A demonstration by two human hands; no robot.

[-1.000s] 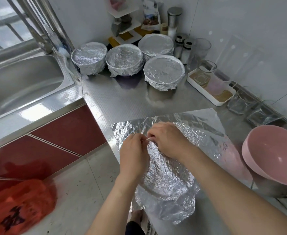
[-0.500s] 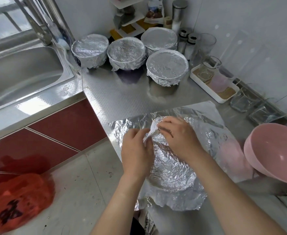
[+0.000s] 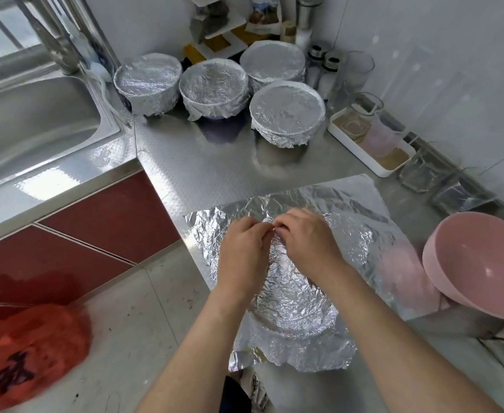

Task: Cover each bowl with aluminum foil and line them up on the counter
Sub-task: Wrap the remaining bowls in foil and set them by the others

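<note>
Near edge of counter: a foil-wrapped bowl [image 3: 298, 305] sits on the steel counter [image 3: 215, 162]. The bowl itself is hidden under crumpled foil, so its contents cannot be told.
Foil sheet: a loose foil sheet [image 3: 352, 204] lies flat, reaching out far and right of the wrapped bowl. A ragged skirt of foil hangs past the near counter edge.
Left hand: the left hand [image 3: 243, 251] has its fingers curled and pinches a small fold of foil at the bowl's far rim.
Right hand: the right hand [image 3: 306, 242] pinches the same fold, its fingertips touching the left's.
Key relation: the pinch is at the far rim and the rest of the bowl lies nearer than both hands. Neither hand is closer to it. The rim probably still needs tucking to the left, right and near.
Covered bowls: four covered bowls [image 3: 286, 111] stand far back. Three form a rough row and one sits in front on the right. Their contents are hidden.
Pink bowl: a pink bowl [image 3: 480, 263] on the right is tilted, uncovered and empty.
White tray: a white tray [image 3: 361, 150] far right holds glasses.
</note>
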